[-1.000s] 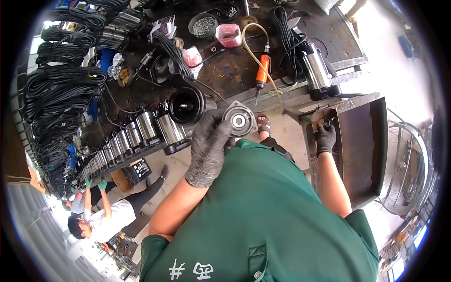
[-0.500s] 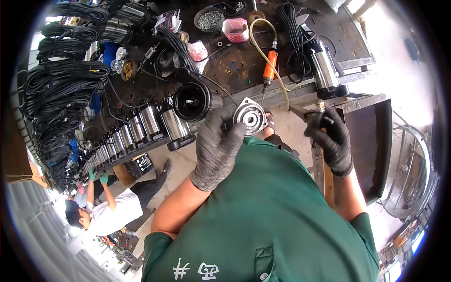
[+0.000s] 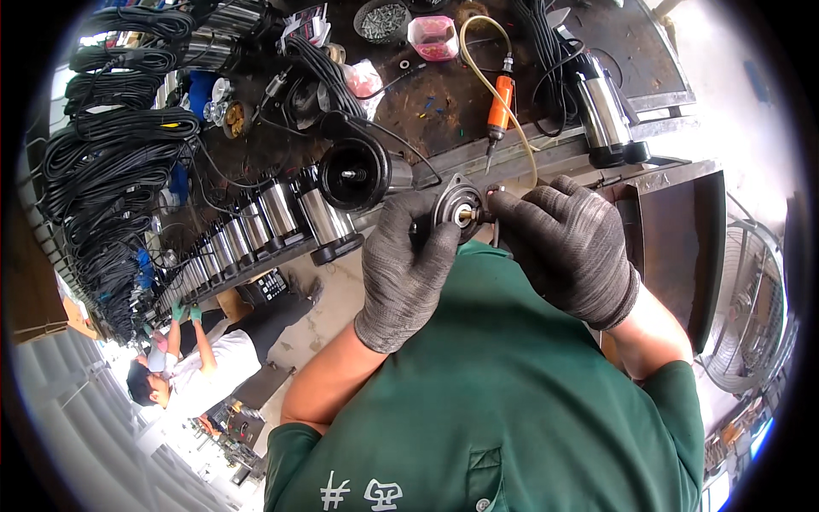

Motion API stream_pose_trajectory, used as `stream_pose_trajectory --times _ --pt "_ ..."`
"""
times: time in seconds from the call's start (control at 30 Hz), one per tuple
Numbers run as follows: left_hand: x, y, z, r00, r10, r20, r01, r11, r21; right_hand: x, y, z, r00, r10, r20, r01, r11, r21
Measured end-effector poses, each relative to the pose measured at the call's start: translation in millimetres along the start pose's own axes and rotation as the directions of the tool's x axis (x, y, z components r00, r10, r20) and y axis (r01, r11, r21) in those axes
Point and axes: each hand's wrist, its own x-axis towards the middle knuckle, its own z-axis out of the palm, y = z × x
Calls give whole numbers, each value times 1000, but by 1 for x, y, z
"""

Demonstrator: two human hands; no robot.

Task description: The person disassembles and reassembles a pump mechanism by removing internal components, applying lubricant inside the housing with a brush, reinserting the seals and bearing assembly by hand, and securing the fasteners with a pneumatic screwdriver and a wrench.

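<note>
Grey-gloved, our left hand (image 3: 399, 277) grips a round cover (image 3: 445, 203); our right hand (image 3: 570, 247) pinches a small part (image 3: 470, 215) at its centre. A loose pinch could drop the small part.

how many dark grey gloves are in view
2: one on the left hand, which grips a round part, and one on the right hand, close to that part. Others may be hidden.

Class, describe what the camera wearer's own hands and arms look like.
The left hand and right hand wear matching dark grey, streaky, full-fingered gloves. The forearms are bare below short, green sleeves.
</note>
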Motion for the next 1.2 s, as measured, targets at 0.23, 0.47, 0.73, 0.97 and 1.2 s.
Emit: stream_pose_trajectory --times 0.23,0.47,0.73,0.97,1.2 --pt "-1 2 3 1000 24 -3 -23 999 28 3 -7 1 999 -40 -10 39 995 -87" --pt "-4 2 3 1000 26 -4 -26 1000 -14 -3 -1 5 999 -29 -32 29 1000 9" --pt "-1 -3 2 993 -113 -14 106 960 -260 -7 1 2 996 2 -88 13 986 167" --pt "-1 0 3 999 -39 -13 37 994 -100 -15 10 12 989 67 -135 -31 967 253" --pt "-1 7 7 992 110 -58 -104 990 98 -20 13 17 980 177 -85 -127 900 416"
